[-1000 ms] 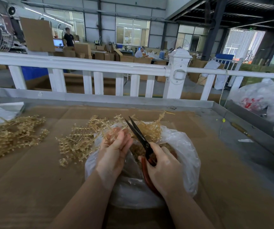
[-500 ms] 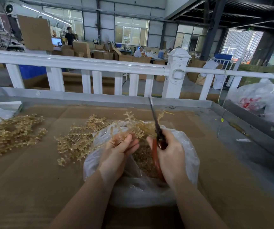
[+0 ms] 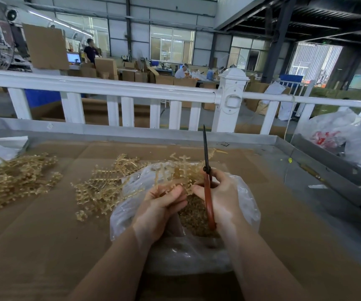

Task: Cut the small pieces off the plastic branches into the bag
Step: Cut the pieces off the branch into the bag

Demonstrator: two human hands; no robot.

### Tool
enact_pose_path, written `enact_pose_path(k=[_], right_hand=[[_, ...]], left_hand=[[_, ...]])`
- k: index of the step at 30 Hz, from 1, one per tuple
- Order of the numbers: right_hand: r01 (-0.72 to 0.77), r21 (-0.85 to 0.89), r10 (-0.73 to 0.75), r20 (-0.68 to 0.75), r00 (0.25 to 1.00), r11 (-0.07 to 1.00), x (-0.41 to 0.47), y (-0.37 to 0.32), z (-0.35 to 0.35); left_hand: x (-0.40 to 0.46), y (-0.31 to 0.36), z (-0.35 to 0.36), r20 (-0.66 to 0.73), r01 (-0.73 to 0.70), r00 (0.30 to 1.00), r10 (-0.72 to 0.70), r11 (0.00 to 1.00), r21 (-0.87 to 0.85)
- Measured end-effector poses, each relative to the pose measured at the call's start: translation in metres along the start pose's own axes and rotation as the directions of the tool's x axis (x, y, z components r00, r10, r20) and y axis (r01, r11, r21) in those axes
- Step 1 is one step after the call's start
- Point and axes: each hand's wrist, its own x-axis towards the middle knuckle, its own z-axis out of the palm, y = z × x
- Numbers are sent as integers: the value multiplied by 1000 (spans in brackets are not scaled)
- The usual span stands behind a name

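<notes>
plastic branches (image 3: 171, 177) are held over the open bag (image 3: 247, 196) on the table (image 3: 45, 235), left hand (image 3: 162, 205) fingers pinching the stems, right hand (image 3: 221, 198) wrapped round closed scissors (image 3: 206, 170), so i'd open the blades low over the bag.

I count two hands over the work — left hand (image 3: 162, 205) and right hand (image 3: 221, 198). One pair of scissors (image 3: 206, 181), blades together, so I see a single dark edge. One clear bag (image 3: 186, 246) under the hands, with cut pieces (image 3: 193, 216) inside, too many and too small to count. Two loose heaps of plastic branches on the cardboard — one far-left heap (image 3: 14, 179) and one middle heap (image 3: 103, 185); single branches I cannot separate. Two more plastic bags at the right edge (image 3: 347, 135). Two people in the background: one standing (image 3: 90, 51), one seated (image 3: 181, 71).
</notes>
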Motion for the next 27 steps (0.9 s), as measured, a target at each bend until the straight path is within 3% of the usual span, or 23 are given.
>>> enact_pose_path(k=[12,20,27], right_hand=[[101,22,-102,73,992,995,-14,-2,10],[143,28,-145,81,986,989,-17,-3,8],[155,0,-154,93,984,988,-20,1,9]], left_hand=[[3,-2,-4,-42,33,999,-33,999,-11],[-2,0,-3,25,16,1000,-15,998,-54],[-4,-1,-2,-39,-8,999,7,1000,-20]])
